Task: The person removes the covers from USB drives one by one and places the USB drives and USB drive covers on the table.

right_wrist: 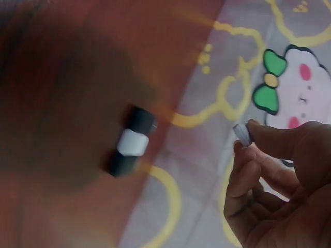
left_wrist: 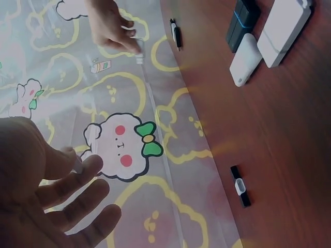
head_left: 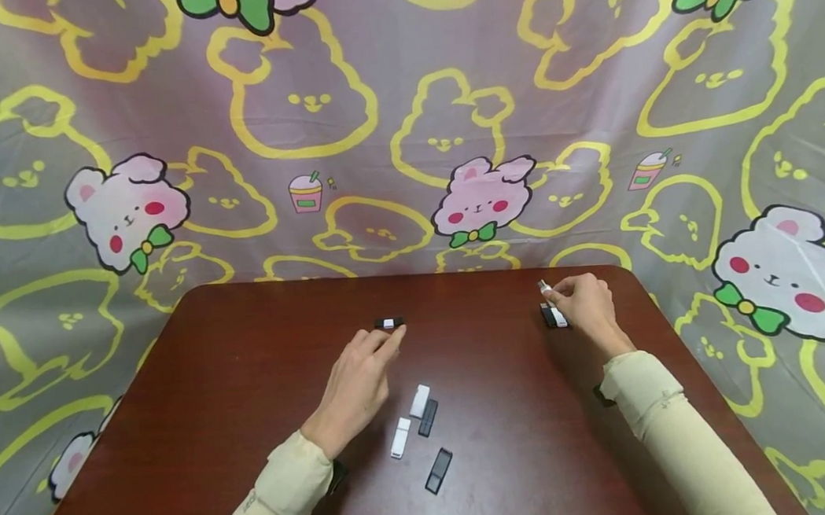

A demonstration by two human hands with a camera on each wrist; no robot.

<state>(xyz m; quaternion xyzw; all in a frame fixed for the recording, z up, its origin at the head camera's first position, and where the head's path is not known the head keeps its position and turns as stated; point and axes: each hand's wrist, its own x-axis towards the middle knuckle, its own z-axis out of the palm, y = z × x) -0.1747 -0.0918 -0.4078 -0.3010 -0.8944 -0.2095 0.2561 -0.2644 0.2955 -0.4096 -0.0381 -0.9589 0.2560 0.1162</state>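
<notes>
My right hand [head_left: 586,310] pinches a white USB stick [head_left: 545,289] with a metal plug, between thumb and fingertips. Below it on the table lie black and white USB pieces [head_left: 555,316]; the right wrist view shows a black stick with a white middle [right_wrist: 133,142], blurred. My left hand [head_left: 356,383] hovers over the table's middle. In the left wrist view its thumb and index finger pinch a small pale piece [left_wrist: 77,164], mostly hidden, its kind unclear. Just beyond those fingertips lies a black bar with a white middle [head_left: 388,323].
Several loose pieces lie nearer me: a white one [head_left: 420,401] beside a black one [head_left: 428,418], another white stick [head_left: 400,438], and a black cap-like piece [head_left: 439,470]. The brown table [head_left: 263,361] ends at a patterned curtain [head_left: 350,167] behind and at the sides.
</notes>
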